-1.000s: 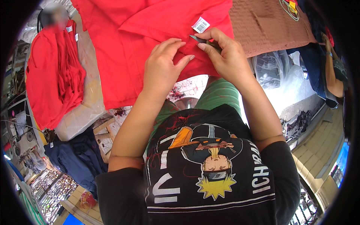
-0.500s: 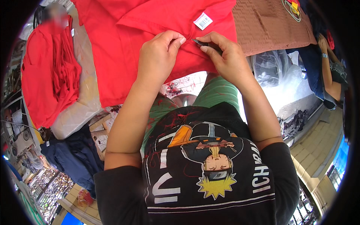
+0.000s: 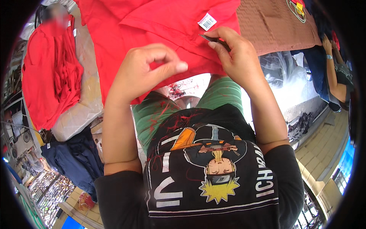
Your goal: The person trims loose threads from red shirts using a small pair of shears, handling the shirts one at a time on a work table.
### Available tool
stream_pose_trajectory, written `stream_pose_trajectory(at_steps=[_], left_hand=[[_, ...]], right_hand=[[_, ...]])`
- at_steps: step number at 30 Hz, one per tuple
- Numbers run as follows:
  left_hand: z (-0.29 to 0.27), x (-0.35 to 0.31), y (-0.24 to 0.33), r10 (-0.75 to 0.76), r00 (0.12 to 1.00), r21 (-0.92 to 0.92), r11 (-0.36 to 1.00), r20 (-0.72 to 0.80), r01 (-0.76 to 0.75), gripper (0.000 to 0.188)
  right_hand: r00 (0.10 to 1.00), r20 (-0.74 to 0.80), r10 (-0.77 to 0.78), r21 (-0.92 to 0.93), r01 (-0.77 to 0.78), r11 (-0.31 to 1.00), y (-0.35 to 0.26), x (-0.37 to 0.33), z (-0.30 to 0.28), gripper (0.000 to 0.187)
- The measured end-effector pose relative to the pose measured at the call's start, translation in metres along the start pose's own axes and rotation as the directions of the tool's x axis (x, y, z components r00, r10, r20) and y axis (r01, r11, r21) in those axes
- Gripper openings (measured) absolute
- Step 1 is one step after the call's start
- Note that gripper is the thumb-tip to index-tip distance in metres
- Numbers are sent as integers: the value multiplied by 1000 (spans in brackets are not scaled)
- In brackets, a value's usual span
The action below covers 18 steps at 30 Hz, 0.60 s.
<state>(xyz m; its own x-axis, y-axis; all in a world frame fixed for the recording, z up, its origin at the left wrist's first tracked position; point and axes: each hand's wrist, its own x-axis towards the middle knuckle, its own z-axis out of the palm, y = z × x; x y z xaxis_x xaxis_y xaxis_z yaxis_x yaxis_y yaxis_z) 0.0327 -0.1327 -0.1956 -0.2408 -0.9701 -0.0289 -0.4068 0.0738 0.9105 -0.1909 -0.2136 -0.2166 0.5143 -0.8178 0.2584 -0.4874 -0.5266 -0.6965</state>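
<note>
Red fabric (image 3: 152,32) lies in folds before me, with a white printed label (image 3: 207,21) on it. In my right hand (image 3: 238,51) are small dark thread snips (image 3: 215,39), held between thumb and fingers with the pointed tip toward the left, over the cloth near the label. My left hand (image 3: 146,70), slightly blurred, is above the near part of the fabric, away from the snips. Its thumb and forefinger are pinched together; anything between them is too small to make out.
Another heap of red garments (image 3: 51,76) hangs over a plastic-covered surface at left, with dark blue cloth (image 3: 74,158) below. To the right are a brown padded surface (image 3: 276,28), clear plastic (image 3: 276,70) and another person's arm (image 3: 331,70). Red thread scraps (image 3: 167,110) lie on my lap.
My left hand has left the cloth by the snips and moved left and toward me. My right hand has risen slightly with the snips, and the gathered fabric has flattened.
</note>
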Motion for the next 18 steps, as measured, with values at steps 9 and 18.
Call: stream_pose_trajectory(at_steps=[9, 18], left_hand=[[70, 28, -40, 312, 775, 584, 807, -549, 88, 23], [51, 30, -34, -3, 835, 272, 945, -550, 183, 15]], right_hand=[[997, 16, 76, 195, -78, 978, 8, -2, 29, 15], [999, 14, 47, 177, -48, 983, 7, -3, 27, 15]])
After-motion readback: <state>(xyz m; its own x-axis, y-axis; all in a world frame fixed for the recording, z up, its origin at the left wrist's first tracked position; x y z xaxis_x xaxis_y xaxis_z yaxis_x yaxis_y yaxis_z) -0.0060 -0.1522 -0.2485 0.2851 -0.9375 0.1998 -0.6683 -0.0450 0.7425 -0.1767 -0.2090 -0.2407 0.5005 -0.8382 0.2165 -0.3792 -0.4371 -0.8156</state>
